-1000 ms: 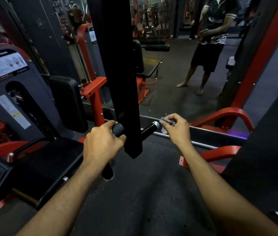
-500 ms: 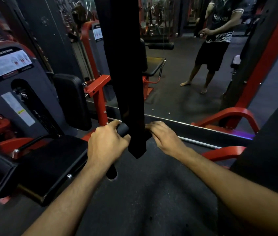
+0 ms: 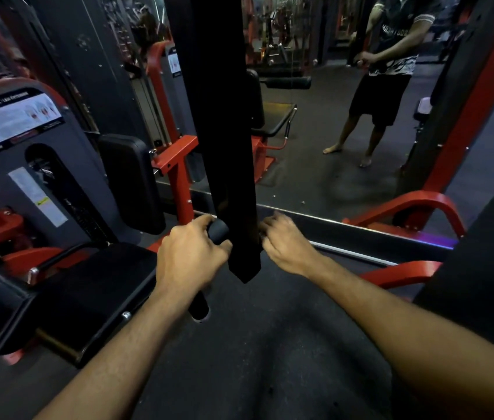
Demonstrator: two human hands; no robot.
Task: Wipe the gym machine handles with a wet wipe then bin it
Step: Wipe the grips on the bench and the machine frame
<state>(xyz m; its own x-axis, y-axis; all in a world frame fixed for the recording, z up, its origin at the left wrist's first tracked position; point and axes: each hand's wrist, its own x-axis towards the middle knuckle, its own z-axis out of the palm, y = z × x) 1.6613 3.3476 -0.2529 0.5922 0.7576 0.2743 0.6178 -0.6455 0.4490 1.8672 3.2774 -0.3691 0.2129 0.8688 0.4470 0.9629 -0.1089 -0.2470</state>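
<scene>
My left hand (image 3: 188, 259) grips the black left handle (image 3: 217, 231) of the gym machine, just left of the hanging black post (image 3: 224, 147). The handle's lower end (image 3: 198, 307) sticks out below my wrist. On the other side of the post, my right hand (image 3: 285, 244) has its fingers curled round the right handle, which it covers entirely. The wet wipe is hidden under that hand.
A black seat pad (image 3: 88, 286) and back pad (image 3: 130, 180) of a neighbouring machine stand at the left. A mirror (image 3: 315, 177) ahead reflects a standing person (image 3: 385, 71). Red frame tubes (image 3: 421, 204) curve at the right. Dark rubber floor (image 3: 254, 359) lies below.
My right hand slid from the outer end of the right handle inward to the post, taking the wipe with it. My left hand kept its grip.
</scene>
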